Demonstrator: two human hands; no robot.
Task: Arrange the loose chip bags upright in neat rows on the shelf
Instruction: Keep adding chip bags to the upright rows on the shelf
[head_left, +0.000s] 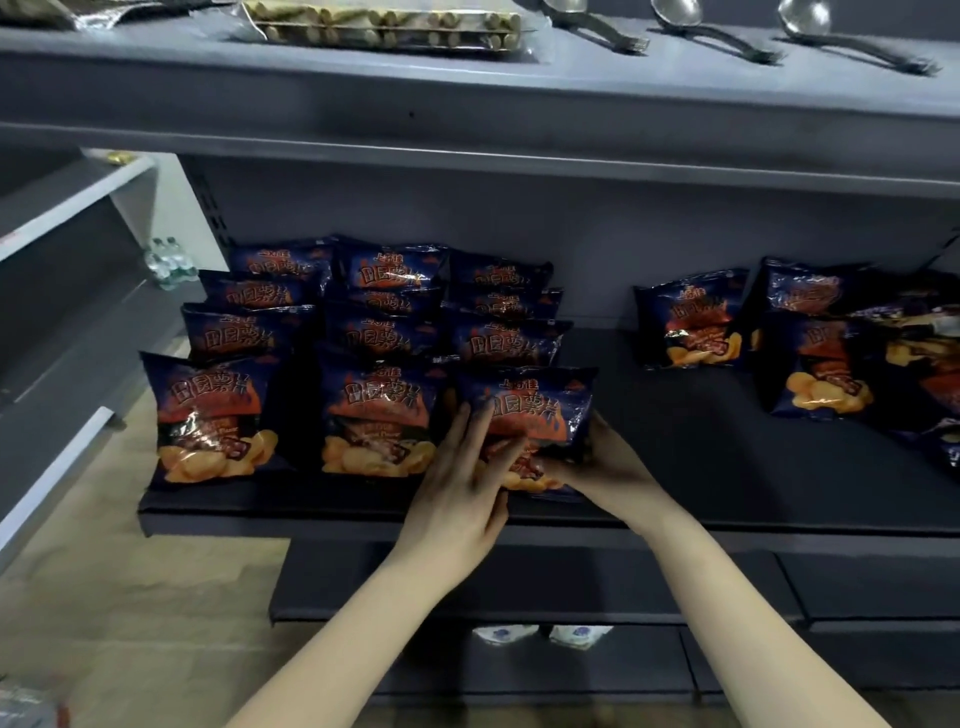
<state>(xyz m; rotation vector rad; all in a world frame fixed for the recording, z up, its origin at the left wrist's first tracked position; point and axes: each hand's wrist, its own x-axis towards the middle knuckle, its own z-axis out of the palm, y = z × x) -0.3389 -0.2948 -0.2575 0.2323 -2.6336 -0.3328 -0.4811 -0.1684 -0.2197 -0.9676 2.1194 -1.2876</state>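
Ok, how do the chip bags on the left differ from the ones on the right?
The left bags stand upright in three tidy columns; the right bags mostly lean and overlap loosely. The left hand rests on, and the right hand grips, the front bag of the left bags; nobody touches the right bags. Both are the same dark blue packs on one shelf.

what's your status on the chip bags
Left hand flat on front bag, right hand gripping it. Loose bags wait at right. Nothing blocking.
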